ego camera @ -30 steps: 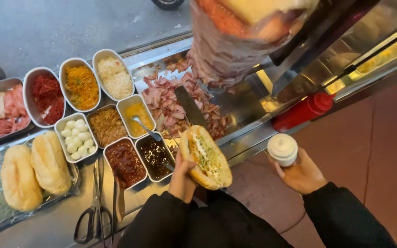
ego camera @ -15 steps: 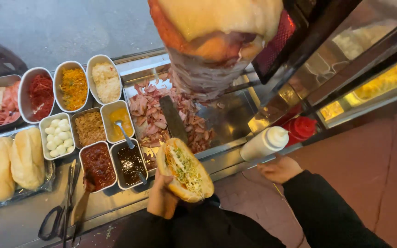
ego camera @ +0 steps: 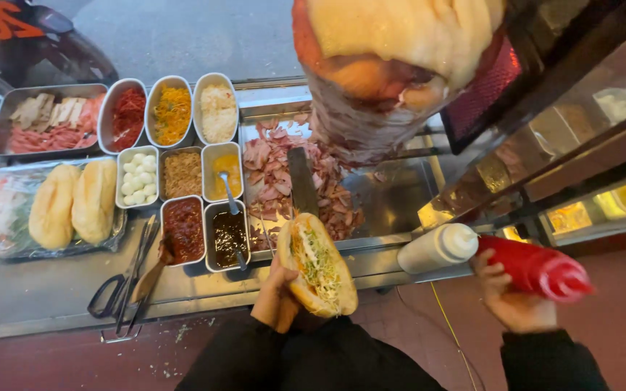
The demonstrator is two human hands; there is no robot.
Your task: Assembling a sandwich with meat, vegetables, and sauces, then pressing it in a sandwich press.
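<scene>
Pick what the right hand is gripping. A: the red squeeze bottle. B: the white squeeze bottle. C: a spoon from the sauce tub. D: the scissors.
A: the right hand is closed around the red squeeze bottle, while the white squeeze bottle lies beside it at the counter edge.

— Where does the head view look from?
— From above, at the person's head, facing steeply down and forward over the metal counter [ego camera: 52, 289].
— How near?
— Close: the left hand [ego camera: 275, 300] and right hand [ego camera: 508, 300] sit at the bottom edge.
— Other views?
— Only this one.
</scene>
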